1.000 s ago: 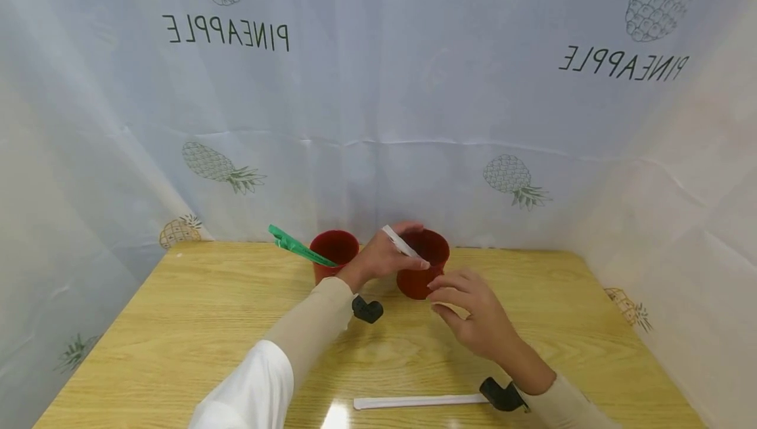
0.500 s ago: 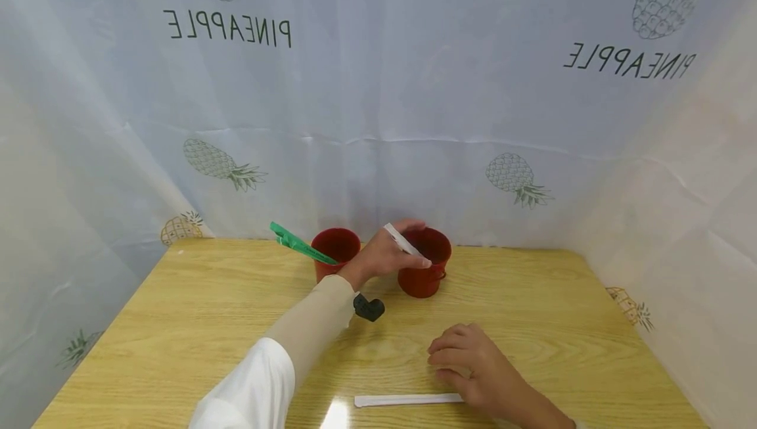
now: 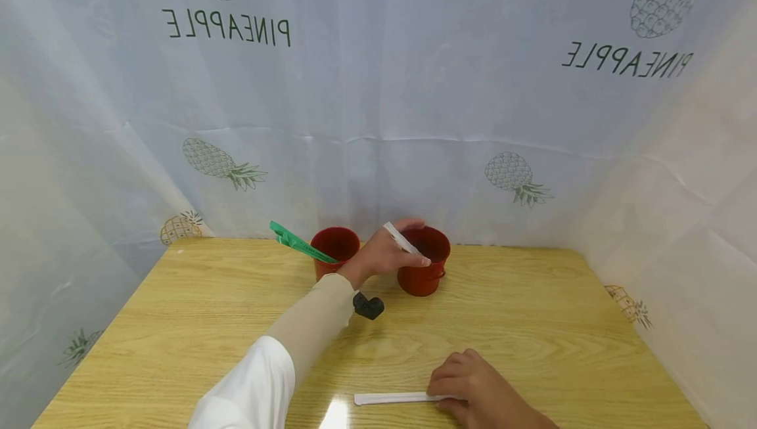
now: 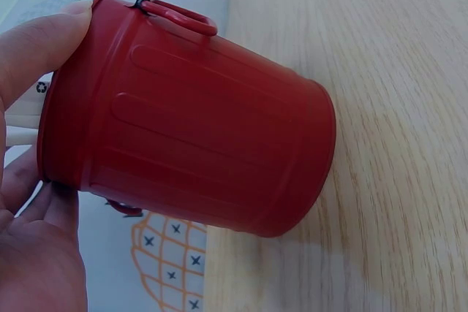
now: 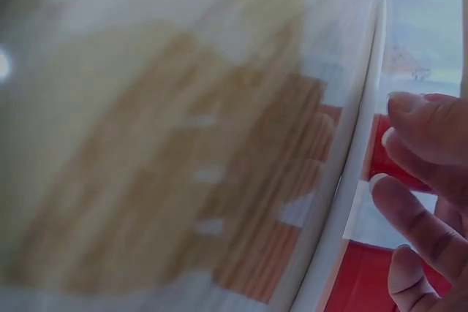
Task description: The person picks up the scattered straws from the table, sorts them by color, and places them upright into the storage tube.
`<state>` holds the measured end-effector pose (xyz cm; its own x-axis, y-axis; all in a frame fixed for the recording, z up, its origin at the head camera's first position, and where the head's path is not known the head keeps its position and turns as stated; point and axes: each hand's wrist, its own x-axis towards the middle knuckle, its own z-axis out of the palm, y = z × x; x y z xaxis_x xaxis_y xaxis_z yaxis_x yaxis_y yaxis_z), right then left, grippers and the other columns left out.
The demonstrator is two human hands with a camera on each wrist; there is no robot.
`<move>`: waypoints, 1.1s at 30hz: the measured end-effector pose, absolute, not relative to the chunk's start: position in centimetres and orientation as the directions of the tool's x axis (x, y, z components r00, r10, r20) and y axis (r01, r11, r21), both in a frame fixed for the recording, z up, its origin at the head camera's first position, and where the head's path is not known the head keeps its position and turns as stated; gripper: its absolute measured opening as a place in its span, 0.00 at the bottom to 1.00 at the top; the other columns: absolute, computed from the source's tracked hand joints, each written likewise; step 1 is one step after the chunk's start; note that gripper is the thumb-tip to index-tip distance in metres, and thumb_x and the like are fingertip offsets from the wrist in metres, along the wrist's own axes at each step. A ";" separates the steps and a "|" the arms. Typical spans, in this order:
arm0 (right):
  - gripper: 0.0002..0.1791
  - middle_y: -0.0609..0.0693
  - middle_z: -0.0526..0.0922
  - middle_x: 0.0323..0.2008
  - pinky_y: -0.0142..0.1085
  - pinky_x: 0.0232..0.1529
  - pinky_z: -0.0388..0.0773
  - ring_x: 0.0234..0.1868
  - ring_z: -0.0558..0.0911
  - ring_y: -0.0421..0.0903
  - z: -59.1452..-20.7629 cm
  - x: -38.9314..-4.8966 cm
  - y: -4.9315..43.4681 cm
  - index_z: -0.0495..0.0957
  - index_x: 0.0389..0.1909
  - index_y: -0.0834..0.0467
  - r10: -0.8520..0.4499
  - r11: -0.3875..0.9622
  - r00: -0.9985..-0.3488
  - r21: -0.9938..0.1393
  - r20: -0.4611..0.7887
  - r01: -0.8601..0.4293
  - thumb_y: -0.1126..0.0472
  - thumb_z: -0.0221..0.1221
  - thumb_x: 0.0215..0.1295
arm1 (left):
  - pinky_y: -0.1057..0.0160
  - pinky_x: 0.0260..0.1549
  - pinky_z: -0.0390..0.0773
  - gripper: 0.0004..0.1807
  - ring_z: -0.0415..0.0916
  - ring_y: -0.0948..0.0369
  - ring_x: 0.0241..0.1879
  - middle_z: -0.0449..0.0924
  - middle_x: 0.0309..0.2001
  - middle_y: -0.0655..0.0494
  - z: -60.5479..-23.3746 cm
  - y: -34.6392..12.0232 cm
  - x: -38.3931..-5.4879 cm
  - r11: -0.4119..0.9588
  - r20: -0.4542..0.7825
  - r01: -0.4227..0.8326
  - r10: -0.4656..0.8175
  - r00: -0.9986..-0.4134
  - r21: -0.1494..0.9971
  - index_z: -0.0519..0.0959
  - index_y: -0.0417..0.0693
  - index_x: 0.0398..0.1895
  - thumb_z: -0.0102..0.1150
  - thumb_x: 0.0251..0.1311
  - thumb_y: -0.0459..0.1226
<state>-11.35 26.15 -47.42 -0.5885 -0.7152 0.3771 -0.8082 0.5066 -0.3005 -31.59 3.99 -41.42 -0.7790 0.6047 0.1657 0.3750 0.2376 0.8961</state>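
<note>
Two small red metal buckets stand at the back of the wooden table. My left hand (image 3: 384, 255) grips the rim of the right red bucket (image 3: 421, 279), thumb on the near side and fingers at the far side. A white paper-wrapped straw (image 3: 402, 241) leans out of it under that hand. The left wrist view shows this bucket (image 4: 205, 122) with ribbed sides and a wire handle. My right hand (image 3: 479, 393) hovers at the right end of another white wrapped straw (image 3: 390, 399) lying near the front edge. In the right wrist view its fingers (image 5: 417, 217) are spread beside the straw (image 5: 340, 195).
Green wrapped straws (image 3: 301, 245) lean out of the left red bucket (image 3: 322, 268), which my left wrist partly covers. A dark wrist camera mount (image 3: 368, 306) sits by the left sleeve. A pineapple-printed curtain (image 3: 378, 87) hangs behind the table (image 3: 236, 324).
My right hand has moved from beside the right bucket down toward me, to the wrapped straw on the table. The left hand stays on the bucket rim.
</note>
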 end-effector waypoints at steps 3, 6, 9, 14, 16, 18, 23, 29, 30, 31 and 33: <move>0.14 0.31 0.87 0.41 0.27 0.42 0.74 0.42 0.80 0.32 -47.5 -11.3 26.3 0.87 0.44 0.41 -0.723 0.509 -0.582 -0.283 0.372 -0.813 0.61 0.73 0.60 | 0.51 0.66 0.80 0.42 0.76 0.52 0.66 0.74 0.72 0.52 -41.3 4.0 -31.5 0.240 0.161 0.371 0.604 -0.780 0.897 0.68 0.47 0.76 0.76 0.59 0.39; 0.13 0.31 0.87 0.40 0.28 0.42 0.76 0.42 0.79 0.32 -47.4 -11.2 26.4 0.87 0.44 0.42 -0.732 0.526 -0.597 -0.284 0.328 -0.802 0.62 0.72 0.62 | 0.52 0.66 0.79 0.42 0.76 0.52 0.66 0.74 0.73 0.52 -41.3 4.0 -31.5 0.239 0.157 0.366 0.605 -0.780 0.899 0.68 0.47 0.76 0.76 0.59 0.39; 0.13 0.31 0.86 0.39 0.28 0.42 0.77 0.41 0.78 0.31 -47.0 -11.1 26.2 0.88 0.45 0.42 -0.743 0.555 -0.620 -0.287 0.251 -0.781 0.63 0.69 0.65 | 0.51 0.66 0.79 0.41 0.75 0.52 0.66 0.74 0.72 0.52 -41.2 4.0 -31.5 0.244 0.154 0.365 0.604 -0.782 0.899 0.69 0.49 0.76 0.76 0.59 0.39; 0.11 0.32 0.84 0.39 0.30 0.44 0.82 0.39 0.75 0.30 -46.0 -10.8 25.6 0.86 0.48 0.42 -0.741 0.632 -0.668 -0.268 0.068 -0.727 0.44 0.65 0.71 | 0.50 0.66 0.79 0.41 0.75 0.49 0.66 0.74 0.72 0.52 -41.2 4.0 -31.6 0.251 0.154 0.369 0.603 -0.783 0.895 0.69 0.50 0.76 0.76 0.59 0.40; 0.25 0.33 0.83 0.39 0.33 0.46 0.83 0.39 0.74 0.31 -45.5 -10.7 25.3 0.85 0.50 0.42 -0.728 0.671 -0.686 -0.233 -0.025 -0.704 0.29 0.58 0.68 | 0.49 0.66 0.79 0.41 0.75 0.48 0.67 0.74 0.72 0.51 -41.3 4.0 -31.6 0.248 0.154 0.368 0.605 -0.781 0.896 0.69 0.49 0.76 0.76 0.59 0.40; 0.36 0.34 0.81 0.39 0.35 0.47 0.84 0.38 0.73 0.33 -45.1 -10.6 25.1 0.83 0.51 0.42 -0.719 0.694 -0.688 -0.170 -0.098 -0.700 0.18 0.51 0.61 | 0.49 0.66 0.79 0.42 0.75 0.46 0.67 0.74 0.72 0.51 -41.3 4.0 -31.7 0.242 0.154 0.366 0.607 -0.780 0.899 0.68 0.49 0.76 0.76 0.59 0.40; 0.39 0.36 0.80 0.39 0.35 0.46 0.83 0.38 0.71 0.35 -44.4 -10.6 25.0 0.81 0.49 0.43 -0.735 0.675 -0.663 -0.053 -0.143 -0.736 0.16 0.46 0.61 | 0.49 0.66 0.79 0.42 0.75 0.47 0.67 0.74 0.72 0.52 -41.3 4.0 -31.9 0.236 0.154 0.364 0.610 -0.777 0.901 0.68 0.49 0.76 0.77 0.59 0.40; 0.34 0.36 0.79 0.37 0.36 0.45 0.82 0.37 0.72 0.35 -44.1 -10.5 25.5 0.83 0.46 0.44 -0.750 0.661 -0.660 -0.031 -0.045 -0.750 0.20 0.52 0.63 | 0.48 0.66 0.79 0.42 0.74 0.47 0.67 0.73 0.73 0.52 -41.1 4.1 -31.7 0.244 0.160 0.374 0.605 -0.780 0.895 0.68 0.49 0.76 0.77 0.59 0.40; 0.27 0.36 0.79 0.37 0.35 0.44 0.81 0.37 0.71 0.36 -43.9 -10.5 25.6 0.83 0.46 0.44 -0.753 0.658 -0.657 -0.028 -0.016 -0.753 0.26 0.58 0.65 | 0.48 0.67 0.79 0.42 0.74 0.47 0.67 0.73 0.73 0.52 -41.1 4.0 -31.7 0.246 0.162 0.375 0.603 -0.782 0.894 0.68 0.49 0.76 0.76 0.59 0.40; 0.23 0.36 0.79 0.37 0.35 0.43 0.81 0.37 0.71 0.36 -43.7 -10.5 25.7 0.83 0.45 0.44 -0.756 0.654 -0.654 -0.022 0.012 -0.756 0.30 0.63 0.65 | 0.48 0.67 0.79 0.42 0.74 0.47 0.67 0.73 0.73 0.52 -41.2 4.0 -31.7 0.250 0.160 0.373 0.600 -0.784 0.893 0.68 0.49 0.76 0.76 0.59 0.41; 0.15 0.37 0.78 0.37 0.33 0.42 0.80 0.36 0.71 0.36 -43.3 -10.6 25.8 0.82 0.43 0.45 -0.763 0.644 -0.640 0.006 0.092 -0.765 0.45 0.74 0.60 | 0.48 0.67 0.79 0.42 0.73 0.47 0.68 0.73 0.73 0.53 -41.4 4.0 -31.6 0.254 0.155 0.368 0.595 -0.789 0.894 0.69 0.50 0.76 0.77 0.59 0.41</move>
<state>-10.62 25.83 -43.29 -0.6404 -0.7626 0.0917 -0.7654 0.6435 0.0060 -31.61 4.01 -41.36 -0.7885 0.5952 0.1549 0.3677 0.2544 0.8945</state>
